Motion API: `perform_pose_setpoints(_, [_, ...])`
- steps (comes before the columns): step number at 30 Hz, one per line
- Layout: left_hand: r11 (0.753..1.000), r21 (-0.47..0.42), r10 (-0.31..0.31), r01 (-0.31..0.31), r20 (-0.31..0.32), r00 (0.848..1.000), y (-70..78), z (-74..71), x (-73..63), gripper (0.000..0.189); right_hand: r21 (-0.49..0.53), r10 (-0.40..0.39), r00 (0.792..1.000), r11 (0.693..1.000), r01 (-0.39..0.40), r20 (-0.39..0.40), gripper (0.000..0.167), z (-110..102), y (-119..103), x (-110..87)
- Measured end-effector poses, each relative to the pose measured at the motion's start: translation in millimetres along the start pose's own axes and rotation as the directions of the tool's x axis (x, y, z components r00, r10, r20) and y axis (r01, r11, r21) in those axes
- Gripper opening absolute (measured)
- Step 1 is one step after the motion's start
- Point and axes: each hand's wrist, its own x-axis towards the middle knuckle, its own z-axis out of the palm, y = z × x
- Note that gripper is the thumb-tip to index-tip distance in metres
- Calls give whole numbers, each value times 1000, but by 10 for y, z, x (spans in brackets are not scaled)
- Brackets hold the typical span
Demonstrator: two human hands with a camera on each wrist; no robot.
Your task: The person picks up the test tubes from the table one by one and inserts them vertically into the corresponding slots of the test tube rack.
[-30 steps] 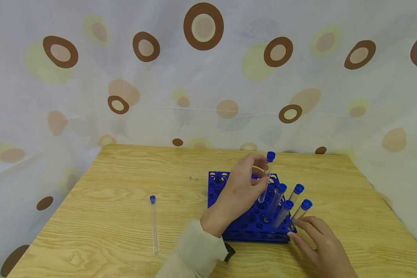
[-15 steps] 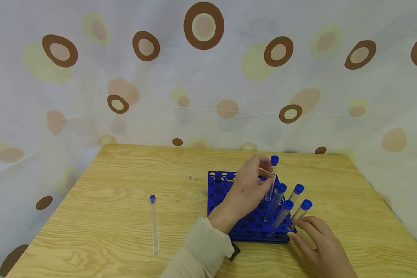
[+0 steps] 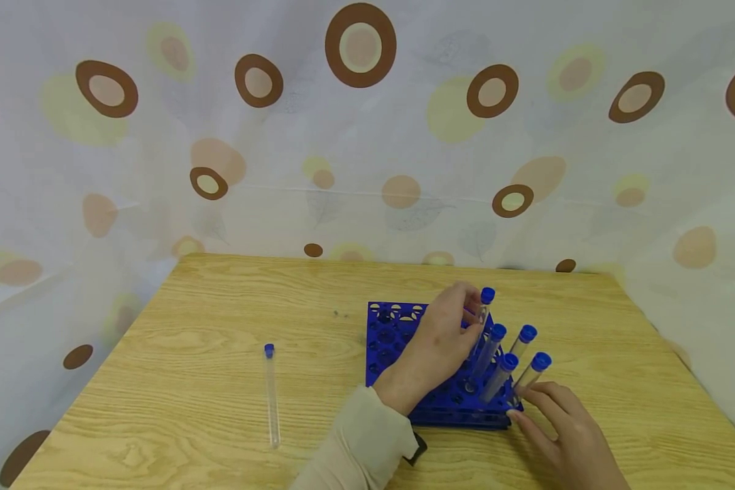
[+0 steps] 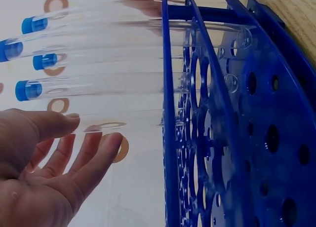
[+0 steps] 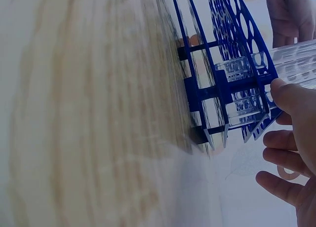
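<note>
A blue test tube rack [image 3: 382,354] stands on the table, its top plate full of holes. My left hand [image 3: 435,340] pinches a clear, blue-capped test tube [image 3: 487,295] between thumb and fingers over the rack's far right part. In the left wrist view this test tube [image 4: 140,118] reaches into the top plate, its lower end at the plate. Several more capped tubes [image 3: 499,378] stand in holes at the right side. At the rack's near right corner my right hand [image 3: 566,425] grips the frame; the right wrist view has its thumb [image 5: 286,93] against the top plate edge.
Another blue-capped test tube [image 3: 272,401] lies on the wooden table [image 3: 208,327] to the left of the rack. Small dark bits [image 3: 340,314] lie behind it. A patterned curtain [image 3: 367,150] hangs along the table's back edge.
The left hand has moved a little right and toward me, lowering the held test tube into the rack's far right part. The right hand and the rack have stayed in place.
</note>
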Motion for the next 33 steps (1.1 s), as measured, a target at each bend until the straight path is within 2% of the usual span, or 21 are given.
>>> perform_pose_setpoints(8, [996, 47, -80, 78, 53, 995, -6, 41, -28, 31, -11, 2, 1000, 1000, -2, 1, 23, 3, -11, 2])
perform_pose_setpoints(19, [987, 140, -89, 79, 65, 994, -32, 94, -71, 24, 4, 4, 1000, 1000, -4, -4, 23, 7, -19, 0])
perform_pose_setpoints(33, [981, 131, -151, 142, 59, 987, -38, 80, -129, 32, -14, 10, 1000, 1000, -10, 3, 27, 11, -4, -18])
